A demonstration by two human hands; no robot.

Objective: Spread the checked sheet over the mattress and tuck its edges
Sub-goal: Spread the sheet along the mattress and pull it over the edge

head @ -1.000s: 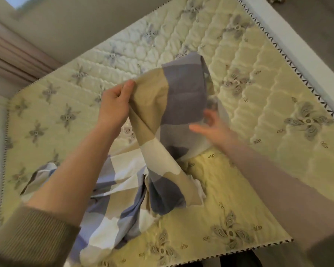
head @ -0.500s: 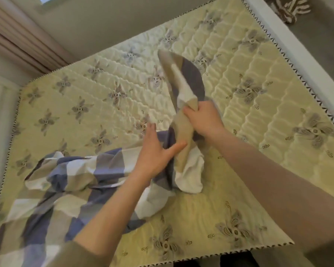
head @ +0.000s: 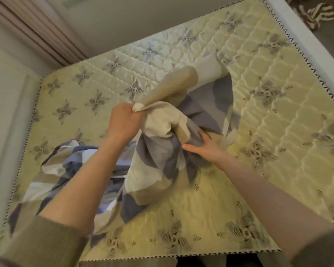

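Note:
The checked sheet (head: 162,151), in blue, beige and white squares, lies bunched across the middle and left of the quilted yellow mattress (head: 278,132). My left hand (head: 123,120) is fisted on a raised fold of it above the bed. My right hand (head: 204,147) grips the bundle lower down, fingers sunk into the cloth. A loose end of the sheet billows up toward the far side. The rest trails off to the near left edge under my left forearm.
A curtain (head: 37,29) hangs at the far left corner beside the wall. A white bed frame (head: 307,33) runs along the right side, with a patterned rug (head: 314,12) on the floor beyond. The mattress's near edge (head: 181,257) is just below my arms.
My left hand has risen and closed on a fold of the sheet. My right hand has dropped lower onto the bundle. The free end has flung farther across the bed.

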